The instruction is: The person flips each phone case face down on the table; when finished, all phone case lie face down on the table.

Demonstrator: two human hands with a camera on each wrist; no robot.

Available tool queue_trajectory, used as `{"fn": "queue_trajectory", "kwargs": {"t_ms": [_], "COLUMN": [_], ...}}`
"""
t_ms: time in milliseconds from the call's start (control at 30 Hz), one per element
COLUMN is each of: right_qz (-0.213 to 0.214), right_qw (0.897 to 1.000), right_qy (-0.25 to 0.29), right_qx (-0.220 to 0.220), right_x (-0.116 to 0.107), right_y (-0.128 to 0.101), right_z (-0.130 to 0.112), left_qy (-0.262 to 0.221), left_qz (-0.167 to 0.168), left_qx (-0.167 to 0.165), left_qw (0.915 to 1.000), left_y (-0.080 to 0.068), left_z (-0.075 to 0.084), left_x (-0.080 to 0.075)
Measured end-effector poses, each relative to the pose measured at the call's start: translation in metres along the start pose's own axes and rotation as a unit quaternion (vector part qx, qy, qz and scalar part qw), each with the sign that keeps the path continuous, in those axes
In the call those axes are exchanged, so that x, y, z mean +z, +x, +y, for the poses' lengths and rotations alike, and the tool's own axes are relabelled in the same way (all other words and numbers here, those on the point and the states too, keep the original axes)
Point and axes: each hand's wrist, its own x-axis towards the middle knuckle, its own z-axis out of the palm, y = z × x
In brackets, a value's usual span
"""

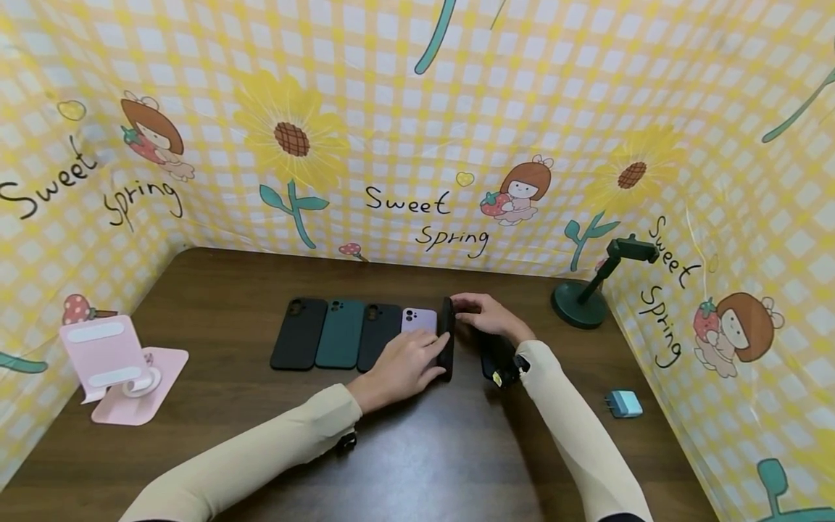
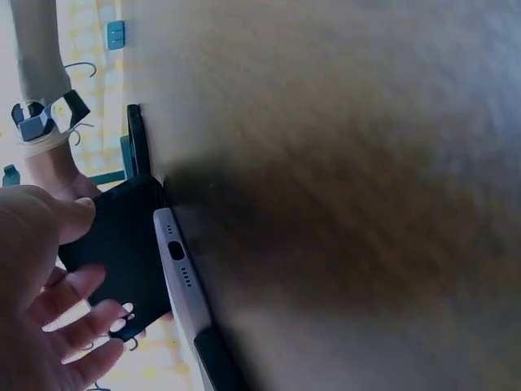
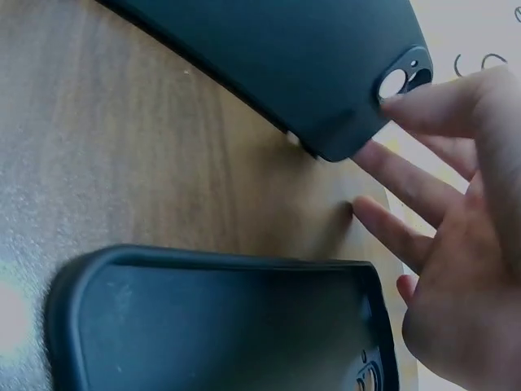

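Note:
A black phone case (image 1: pixel 446 341) stands on its long edge, tilted up at the right end of a row of cases. My left hand (image 1: pixel 407 362) touches its left face with fingers nearly straight; in the left wrist view, thumb and fingers lie in front of that face. My right hand (image 1: pixel 485 315) pinches the case's far end, with the thumb (image 3: pixel 431 106) by the camera cutout. A lilac case (image 1: pixel 419 320) lies beside it, partly hidden by my left hand. Below my right wrist lies another black case (image 3: pixel 228 326), its hollow side up.
Leftward in the row lie a dark case (image 1: pixel 378 337), a teal case (image 1: pixel 340 333) and a black case (image 1: pixel 298 335). A pink stand (image 1: pixel 140 384) is at far left. A dark green stand (image 1: pixel 580 301) and a light-blue charger (image 1: pixel 624 404) are on the right.

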Motion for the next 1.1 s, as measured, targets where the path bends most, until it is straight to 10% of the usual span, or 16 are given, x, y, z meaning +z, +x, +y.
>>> {"fn": "queue_trajectory", "kwargs": {"t_ms": [167,600,1100], "right_qz": [0.009,0.029,0.057], "right_qw": [0.995,0.990,0.989], "right_qy": [-0.100,-0.139,-0.135], "right_qx": [0.003,0.022,0.018], "right_x": [-0.001,-0.015,0.003], "right_y": [-0.001,-0.007,-0.014], "right_z": [0.004,0.007,0.018], "left_qy": [0.019,0.057,0.123], "left_qz": [-0.028,-0.130,-0.130], "left_qx": [-0.026,-0.084,-0.060], "left_qw": [0.9991,0.9863,0.9821], "left_y": [0.003,0.022,0.011], "left_z": [0.003,0.014,0.019], "left_x": [-0.001,0.006,0.020]}}
